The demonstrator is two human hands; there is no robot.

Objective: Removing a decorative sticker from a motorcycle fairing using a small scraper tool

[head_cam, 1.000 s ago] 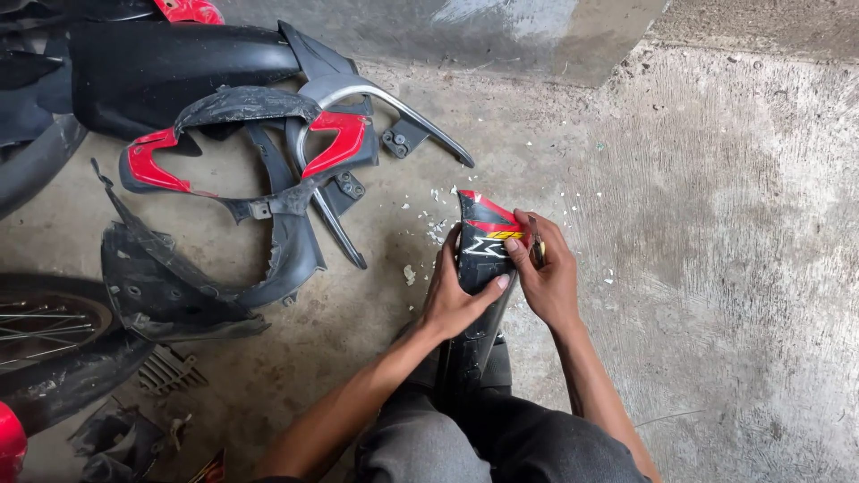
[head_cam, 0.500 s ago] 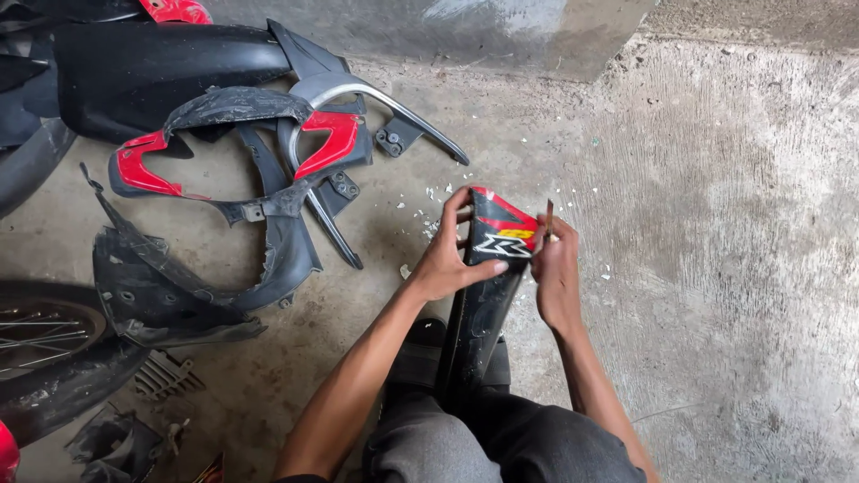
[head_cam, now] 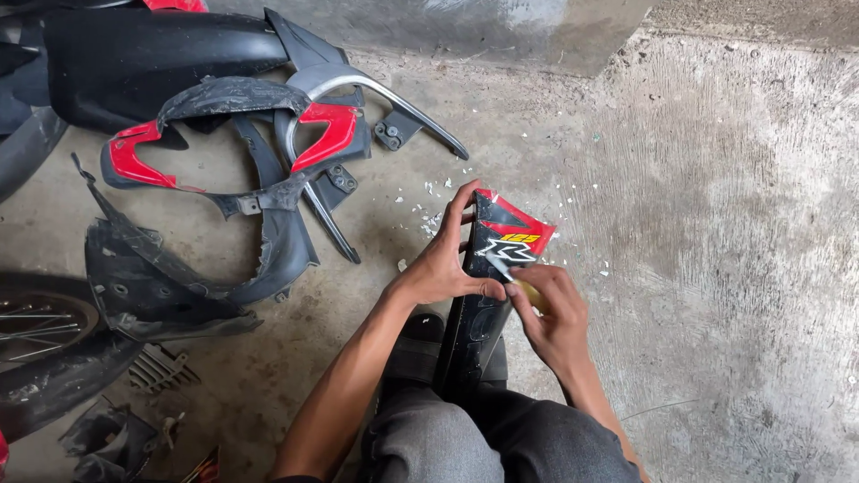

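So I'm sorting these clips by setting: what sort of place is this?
Probably an informal motorcycle repair spot or home garage. Stripped black and red fairing parts lie on the rough concrete floor, a spoked wheel shows at the left edge, and both hands work on a black side panel.

one head-worn view looks steeply down from close above the person's knees at the concrete floor (head_cam: 716, 224). the hands sit low in the centre, motorcycle body panels (head_cam: 224, 170) fill the upper left, and a wheel (head_cam: 36, 322) crosses the left edge.
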